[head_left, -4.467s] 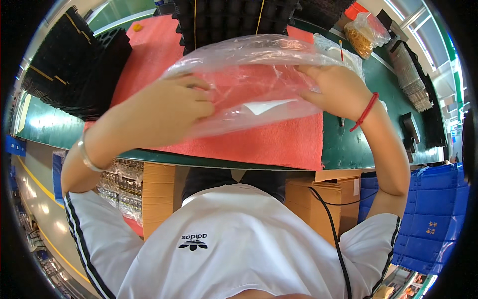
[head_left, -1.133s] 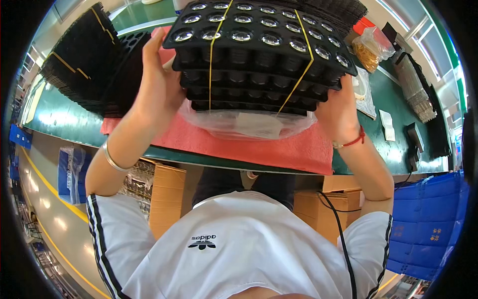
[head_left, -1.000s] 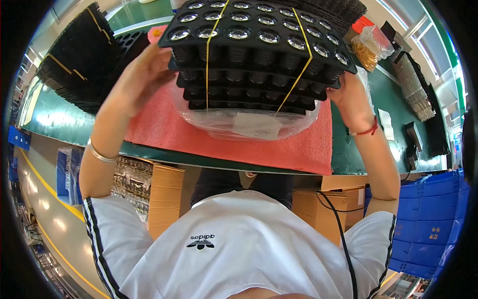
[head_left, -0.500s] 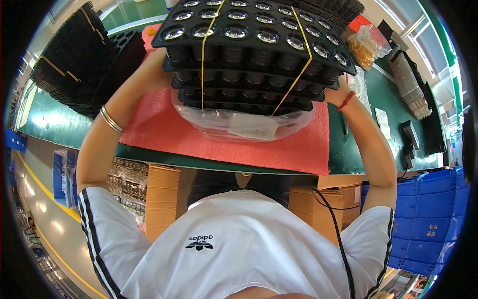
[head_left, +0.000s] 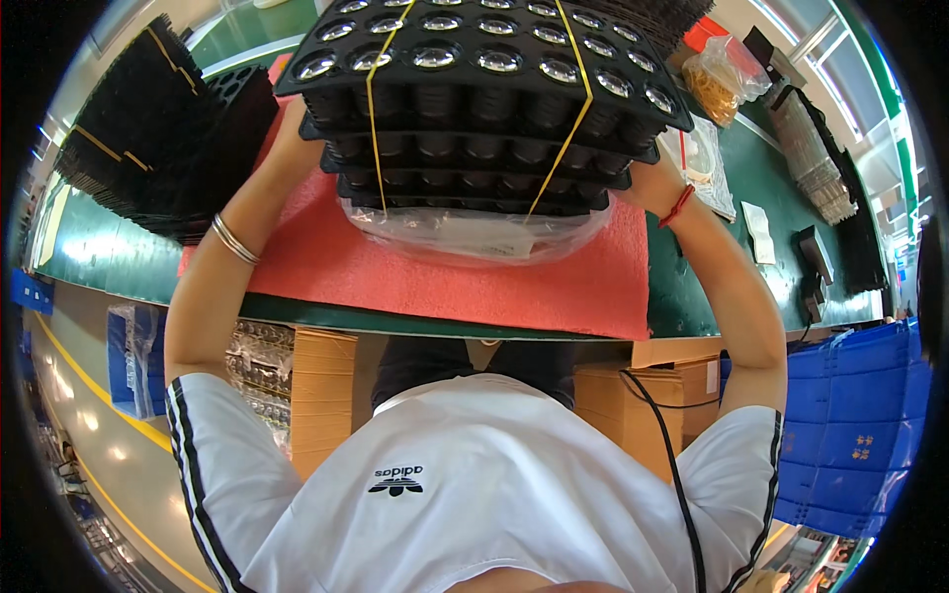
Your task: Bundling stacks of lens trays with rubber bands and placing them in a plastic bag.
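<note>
A strapped stack of black plastic trays (head_left: 450,109) stands in front of me, with shiny clear round lenses in the top tray's round pockets. Two yellow bands run down over its near side. My left hand (head_left: 300,148) grips the stack's left side and my right hand (head_left: 652,185) its right side; the trays hide most of the fingers. Beneath the stack lies a clear plastic bag (head_left: 415,237) with a pale label inside, on a pink foam sheet (head_left: 306,262).
The green table (head_left: 707,316) carries banded black trays (head_left: 124,138) at left. At right are a plastic bag of yellow bands (head_left: 714,87), a white paper slip (head_left: 758,234) and a pile of clear trays (head_left: 813,158). Cardboard boxes (head_left: 324,395) and blue crates (head_left: 855,425) stand below.
The tray stack has shifted left and a little away from me, with both hands on its sides. The bag beneath and the foam sheet's left edge have moved slightly too.
</note>
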Tool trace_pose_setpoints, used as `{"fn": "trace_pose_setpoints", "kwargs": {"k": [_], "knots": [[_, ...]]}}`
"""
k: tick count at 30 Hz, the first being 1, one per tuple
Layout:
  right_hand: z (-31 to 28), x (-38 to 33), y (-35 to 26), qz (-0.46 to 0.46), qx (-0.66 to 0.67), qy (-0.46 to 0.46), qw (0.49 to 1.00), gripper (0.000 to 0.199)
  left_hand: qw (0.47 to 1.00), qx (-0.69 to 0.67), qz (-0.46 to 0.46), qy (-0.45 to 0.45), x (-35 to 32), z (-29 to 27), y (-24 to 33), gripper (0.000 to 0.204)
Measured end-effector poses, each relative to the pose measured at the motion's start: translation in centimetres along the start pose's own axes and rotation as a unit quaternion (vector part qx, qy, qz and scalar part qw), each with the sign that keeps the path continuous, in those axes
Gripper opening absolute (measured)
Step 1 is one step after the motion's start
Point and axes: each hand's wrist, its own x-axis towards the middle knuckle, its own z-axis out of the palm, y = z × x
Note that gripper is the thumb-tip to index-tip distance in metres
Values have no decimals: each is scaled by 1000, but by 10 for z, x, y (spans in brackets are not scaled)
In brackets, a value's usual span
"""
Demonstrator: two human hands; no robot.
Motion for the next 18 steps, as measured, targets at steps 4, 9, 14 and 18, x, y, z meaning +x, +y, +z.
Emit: {"fn": "trace_pose_setpoints", "kwargs": {"k": [4,9,14,18], "knots": [[6,-1,5,107,29,19,994,17,999,-30,-13,9,6,-3,9,36],[-14,18,0,194,113,96,970,15,997,-72,-37,1,12,-14,25,37],[-53,29,-26,238,169,96,952,22,991,-98,-87,-33,6,-34,51,38],[-65,21,-45,214,42,109,970,20,987,-37,-128,-89,-8,-40,69,42]]}}
